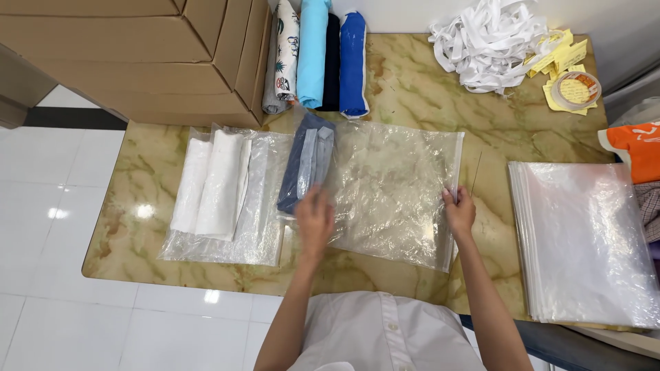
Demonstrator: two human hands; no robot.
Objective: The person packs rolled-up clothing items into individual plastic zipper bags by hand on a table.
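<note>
Two hands work one clear zip bag (395, 192) lying flat on the marble table (405, 89). Left hand (315, 221) rests on the bag's left edge, fingers loosely spread, just below one folded blue-grey garment (306, 161) that sits at the bag's mouth. Right hand (459, 209) pinches the bag's right zip edge. Left of the left hand: one more clear bag (258, 227) holding two folded white cloths (213, 182). Beyond the hands, five rolled garments (315, 55) in a row: grey, printed white, light blue, dark navy, blue. Left of those, stacked brown cardboard boxes (137, 55). Far beyond the right hand: one heap of white ribbon (485, 41), yellow paper slips (560, 58), one roll of clear tape (576, 89). Right of the right hand: one stack of empty clear bags (584, 240), orange cloth (636, 148) past it.
</note>
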